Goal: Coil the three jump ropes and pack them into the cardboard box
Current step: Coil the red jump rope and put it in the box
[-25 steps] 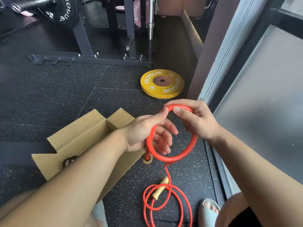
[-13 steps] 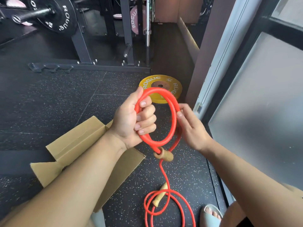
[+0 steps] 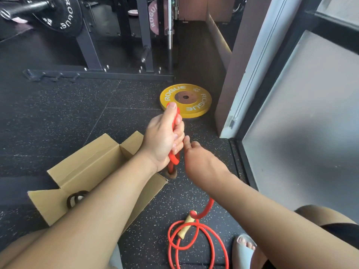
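Note:
My left hand (image 3: 164, 138) grips a small coil of the red jump rope (image 3: 174, 159), held upright and seen edge-on, with one wooden handle (image 3: 172, 174) hanging below the fist. Just right of it is my right hand (image 3: 198, 159), back up and fingers curled under; a red strand rises from the floor to beneath that wrist. The rest of the rope lies in loose loops (image 3: 196, 247) on the floor with the second wooden handle (image 3: 186, 227). The open cardboard box (image 3: 93, 162) sits under my left forearm, with a dark coiled rope (image 3: 76, 199) inside.
A yellow weight plate (image 3: 185, 100) lies flat on the black rubber floor ahead. The steel rack base (image 3: 97, 74) crosses the back. A frosted glass panel and its frame (image 3: 291, 142) close off the right. A sandalled foot (image 3: 245, 247) rests by the loose loops.
The coil has turned from face-on to edge-on in my left hand. My right hand dropped from the loop's side to below it, and the hanging strand shifted right, under that forearm.

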`<move>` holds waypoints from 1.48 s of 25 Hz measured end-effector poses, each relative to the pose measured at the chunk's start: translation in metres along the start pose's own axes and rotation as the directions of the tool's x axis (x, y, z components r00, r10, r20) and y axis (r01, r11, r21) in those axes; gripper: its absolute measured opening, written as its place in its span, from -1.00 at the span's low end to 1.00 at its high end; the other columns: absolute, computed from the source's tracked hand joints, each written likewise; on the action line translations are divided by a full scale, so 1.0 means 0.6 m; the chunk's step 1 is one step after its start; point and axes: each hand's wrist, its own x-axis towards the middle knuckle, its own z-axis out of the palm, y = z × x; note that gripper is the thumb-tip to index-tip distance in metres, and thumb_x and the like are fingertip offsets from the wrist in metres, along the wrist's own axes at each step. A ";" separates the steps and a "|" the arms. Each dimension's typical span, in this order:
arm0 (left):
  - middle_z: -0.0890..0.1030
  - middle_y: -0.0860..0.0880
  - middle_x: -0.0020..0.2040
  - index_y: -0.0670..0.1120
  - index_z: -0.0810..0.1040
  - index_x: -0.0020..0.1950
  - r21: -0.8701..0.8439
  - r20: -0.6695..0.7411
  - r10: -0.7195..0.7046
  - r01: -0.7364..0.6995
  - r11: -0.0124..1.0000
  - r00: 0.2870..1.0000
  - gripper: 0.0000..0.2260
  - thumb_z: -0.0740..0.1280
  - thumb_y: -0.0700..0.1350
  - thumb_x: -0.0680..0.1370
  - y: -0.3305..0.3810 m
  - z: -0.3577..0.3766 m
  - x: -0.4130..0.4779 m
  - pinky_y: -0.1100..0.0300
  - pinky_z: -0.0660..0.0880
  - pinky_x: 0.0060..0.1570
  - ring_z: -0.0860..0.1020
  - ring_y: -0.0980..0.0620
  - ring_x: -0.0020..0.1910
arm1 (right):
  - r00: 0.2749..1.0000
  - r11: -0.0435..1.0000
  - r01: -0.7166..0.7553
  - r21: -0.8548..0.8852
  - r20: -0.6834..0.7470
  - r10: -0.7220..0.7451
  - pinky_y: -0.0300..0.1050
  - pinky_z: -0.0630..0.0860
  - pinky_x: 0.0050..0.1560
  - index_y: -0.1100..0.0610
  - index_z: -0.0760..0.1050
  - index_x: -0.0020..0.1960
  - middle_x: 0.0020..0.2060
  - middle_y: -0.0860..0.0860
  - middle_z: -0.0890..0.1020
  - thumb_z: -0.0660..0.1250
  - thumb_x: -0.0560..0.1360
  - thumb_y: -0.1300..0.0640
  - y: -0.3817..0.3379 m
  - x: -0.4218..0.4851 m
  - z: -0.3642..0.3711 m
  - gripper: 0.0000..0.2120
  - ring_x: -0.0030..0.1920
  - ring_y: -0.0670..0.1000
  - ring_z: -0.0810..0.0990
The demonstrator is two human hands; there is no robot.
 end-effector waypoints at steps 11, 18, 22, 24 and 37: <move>0.45 0.01 -0.48 0.01 0.40 -0.38 0.568 0.050 0.197 -0.190 0.801 0.979 -0.63 0.15 0.08 0.61 -0.048 -0.044 0.032 -0.19 0.52 -0.10 0.45 -0.06 -0.43 | 0.963 0.947 0.246 -0.205 -0.057 -0.263 -0.03 0.34 -0.26 0.18 0.50 0.26 0.08 0.12 0.56 0.17 0.59 0.30 -0.038 -0.038 -0.002 -0.72 -0.01 0.18 0.64; 0.72 -0.02 -0.27 0.03 0.62 -0.26 0.766 0.084 -0.062 -0.025 0.643 0.995 -0.59 0.11 0.19 0.58 -0.045 -0.069 0.030 -0.07 0.55 0.02 0.66 -0.09 -0.19 | 0.776 0.795 0.487 -0.362 -0.238 -0.584 -0.06 0.43 -0.07 0.09 0.64 -0.21 -0.27 -0.03 0.65 0.48 0.40 0.06 -0.015 -0.028 -0.011 -0.90 -0.33 0.05 0.64; 0.63 0.08 -0.36 -0.07 0.54 -0.21 0.757 0.057 -0.149 0.054 0.651 0.987 -0.60 0.17 0.24 0.48 -0.055 -0.068 0.020 0.08 0.45 -0.11 0.52 0.07 -0.34 | 0.603 0.669 0.690 -0.276 -0.292 -0.742 -0.05 0.46 -0.54 0.20 0.56 -0.29 -0.37 0.07 0.57 0.53 0.41 0.19 -0.001 -0.023 0.006 -0.81 -0.48 0.19 0.53; 0.55 0.05 -0.36 -0.12 0.53 -0.20 0.743 0.095 -0.249 0.098 0.662 0.964 -0.60 0.19 0.21 0.49 -0.050 -0.065 0.011 0.12 0.39 -0.18 0.46 0.07 -0.35 | 0.554 0.636 0.724 -0.268 -0.324 -0.767 -0.08 0.43 -0.55 0.22 0.58 -0.24 -0.31 0.09 0.59 0.53 0.44 0.15 0.004 -0.024 0.002 -0.80 -0.42 0.19 0.54; 0.47 -0.07 -0.57 -0.21 0.51 -0.09 0.336 0.629 -0.625 0.563 0.755 0.462 -0.52 0.17 0.23 0.57 -0.024 -0.065 -0.018 0.27 0.43 -0.60 0.37 0.11 -0.71 | 0.851 0.728 0.496 0.474 -0.432 -0.298 0.11 0.58 -0.13 0.02 0.57 -0.03 -0.15 -0.12 0.62 0.49 0.15 -0.52 0.072 0.000 -0.046 -0.31 -0.20 -0.05 0.60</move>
